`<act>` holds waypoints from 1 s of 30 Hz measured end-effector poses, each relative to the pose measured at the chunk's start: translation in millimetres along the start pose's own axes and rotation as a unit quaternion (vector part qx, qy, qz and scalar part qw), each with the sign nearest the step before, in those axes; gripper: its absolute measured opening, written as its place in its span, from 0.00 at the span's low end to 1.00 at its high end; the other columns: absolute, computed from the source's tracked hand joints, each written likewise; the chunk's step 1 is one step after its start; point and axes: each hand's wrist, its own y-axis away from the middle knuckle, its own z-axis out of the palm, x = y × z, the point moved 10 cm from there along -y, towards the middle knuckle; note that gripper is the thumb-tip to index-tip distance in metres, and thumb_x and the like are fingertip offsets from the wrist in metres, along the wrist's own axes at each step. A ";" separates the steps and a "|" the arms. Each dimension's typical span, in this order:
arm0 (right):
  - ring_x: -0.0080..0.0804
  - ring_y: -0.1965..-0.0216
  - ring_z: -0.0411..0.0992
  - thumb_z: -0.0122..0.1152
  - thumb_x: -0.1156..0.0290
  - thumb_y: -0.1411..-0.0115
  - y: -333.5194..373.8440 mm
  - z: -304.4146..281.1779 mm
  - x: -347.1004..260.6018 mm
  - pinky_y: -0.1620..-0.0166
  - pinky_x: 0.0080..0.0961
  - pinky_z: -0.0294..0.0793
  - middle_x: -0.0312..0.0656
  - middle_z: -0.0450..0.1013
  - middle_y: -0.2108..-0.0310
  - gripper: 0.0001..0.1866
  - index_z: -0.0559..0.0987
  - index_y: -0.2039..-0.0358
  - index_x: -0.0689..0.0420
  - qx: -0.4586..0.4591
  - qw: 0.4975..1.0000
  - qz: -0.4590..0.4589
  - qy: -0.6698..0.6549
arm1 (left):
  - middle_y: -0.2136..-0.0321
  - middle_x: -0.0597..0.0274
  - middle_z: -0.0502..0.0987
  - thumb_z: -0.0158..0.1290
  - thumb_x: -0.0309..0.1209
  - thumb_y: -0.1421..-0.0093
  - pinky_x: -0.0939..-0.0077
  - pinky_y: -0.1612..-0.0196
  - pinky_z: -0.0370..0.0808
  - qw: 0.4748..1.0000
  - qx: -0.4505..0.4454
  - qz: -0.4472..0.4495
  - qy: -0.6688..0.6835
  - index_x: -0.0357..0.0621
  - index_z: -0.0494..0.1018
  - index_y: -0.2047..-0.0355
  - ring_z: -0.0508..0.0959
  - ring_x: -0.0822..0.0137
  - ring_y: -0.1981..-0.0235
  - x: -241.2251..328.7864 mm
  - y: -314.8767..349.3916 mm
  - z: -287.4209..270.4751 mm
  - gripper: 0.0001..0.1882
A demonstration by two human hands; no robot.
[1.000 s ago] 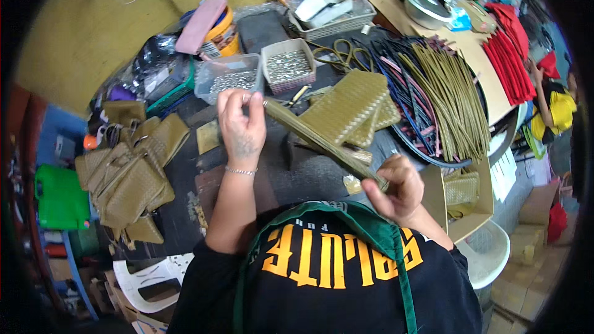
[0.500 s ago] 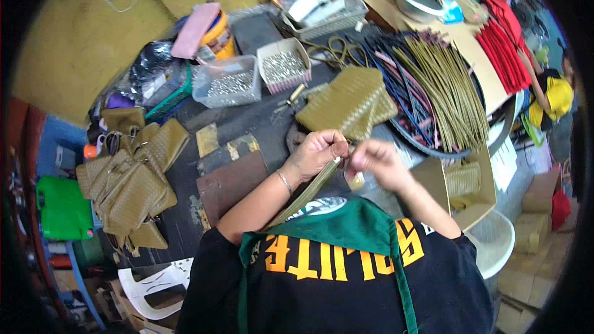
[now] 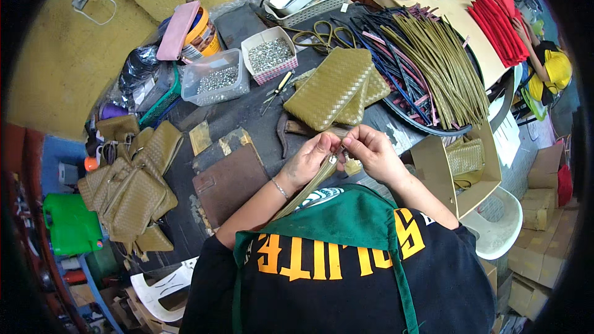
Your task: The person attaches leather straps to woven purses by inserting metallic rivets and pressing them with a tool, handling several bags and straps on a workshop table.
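My left hand (image 3: 314,156) is closed on a long olive strap (image 3: 314,187), which slants down toward my apron. A small shiny metal fitting (image 3: 334,158) shows at the strap's upper end, just under my fingers. My right hand (image 3: 374,153) pinches at that same end, its fingertips against those of my left; the exact part between them is too small to make out. Beyond my hands lies a hammer (image 3: 283,135), partly under a stack of olive woven pouches (image 3: 331,89). A screwdriver-like tool (image 3: 285,80) rests left of the stack.
Two boxes of small metal parts, one clear (image 3: 213,80), one pink-and-white (image 3: 270,55), stand at the back. A round black tray (image 3: 455,128) holds olive and dark strips. Woven pouches (image 3: 133,195) pile up left, near a brown leather piece (image 3: 229,182). Another person (image 3: 550,68) sits far right.
My right hand, blurred and slightly apart before, now meets my left at the strap's end. The metal fitting now shows. The whole view has shifted a little.
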 end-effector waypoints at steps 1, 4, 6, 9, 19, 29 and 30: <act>0.17 0.79 0.64 0.49 0.71 0.46 -1.1 0.7 1.4 0.74 0.16 0.65 0.35 0.68 0.83 0.09 0.68 0.78 0.63 -0.005 1.000 -0.002 0.001 | 0.77 0.64 0.69 0.36 0.51 0.45 0.83 0.69 0.68 1.000 -0.015 0.011 0.022 0.40 0.66 0.70 0.70 0.76 0.76 1.8 0.1 3.1 0.24; 0.17 0.80 0.64 0.49 0.71 0.45 -2.0 -3.1 2.6 0.74 0.16 0.65 0.35 0.68 0.83 0.09 0.68 0.77 0.63 0.000 1.000 -0.013 -0.020 | 0.78 0.61 0.68 0.33 0.46 0.41 0.79 0.69 0.68 0.994 -0.003 0.049 -0.093 0.36 0.65 0.68 0.70 0.72 0.75 12.9 1.0 4.3 0.23; 0.17 0.79 0.63 0.48 0.70 0.45 0.6 -3.9 1.8 0.74 0.15 0.65 0.34 0.67 0.83 0.09 0.68 0.77 0.62 -0.004 0.996 0.007 -0.086 | 0.79 0.58 0.68 0.36 0.36 0.41 0.74 0.70 0.66 0.952 -0.029 0.117 -0.280 0.33 0.66 0.72 0.70 0.67 0.75 34.8 1.6 18.1 0.16; 0.16 0.78 0.64 0.49 0.71 0.45 1.4 -7.7 8.3 0.75 0.15 0.64 0.34 0.67 0.82 0.07 0.69 0.76 0.61 -0.005 1.000 0.009 -0.008 | 0.75 0.58 0.70 0.38 0.34 0.42 0.76 0.66 0.66 0.897 -0.047 0.130 -0.421 0.35 0.69 0.73 0.70 0.69 0.71 37.3 5.3 29.0 0.14; 0.45 0.73 0.67 0.58 0.66 0.55 -15.1 -228.5 -8.1 0.68 0.34 0.66 0.50 0.68 0.79 0.11 0.72 0.78 0.62 0.362 0.796 -0.036 0.484 | 0.80 0.61 0.71 0.41 0.30 0.43 0.80 0.69 0.66 0.971 -0.003 0.041 -0.234 0.34 0.70 0.79 0.71 0.72 0.75 10.0 7.0 4.8 0.14; 0.44 0.64 0.65 0.60 0.64 0.58 -25.1 -288.2 45.7 0.63 0.36 0.68 0.48 0.66 0.67 0.15 0.71 0.72 0.59 0.372 0.702 0.080 0.601 | 0.78 0.61 0.72 0.40 0.30 0.42 0.80 0.66 0.67 0.973 -0.021 0.011 -0.230 0.34 0.70 0.76 0.71 0.73 0.72 6.2 3.0 6.9 0.13; 0.45 0.63 0.65 0.60 0.64 0.57 -26.5 -291.9 49.0 0.62 0.37 0.67 0.48 0.66 0.66 0.15 0.71 0.71 0.59 0.368 0.713 0.094 0.589 | 0.77 0.61 0.72 0.40 0.30 0.43 0.80 0.65 0.67 0.974 -0.023 0.007 -0.224 0.34 0.70 0.75 0.71 0.73 0.71 4.2 3.1 6.3 0.13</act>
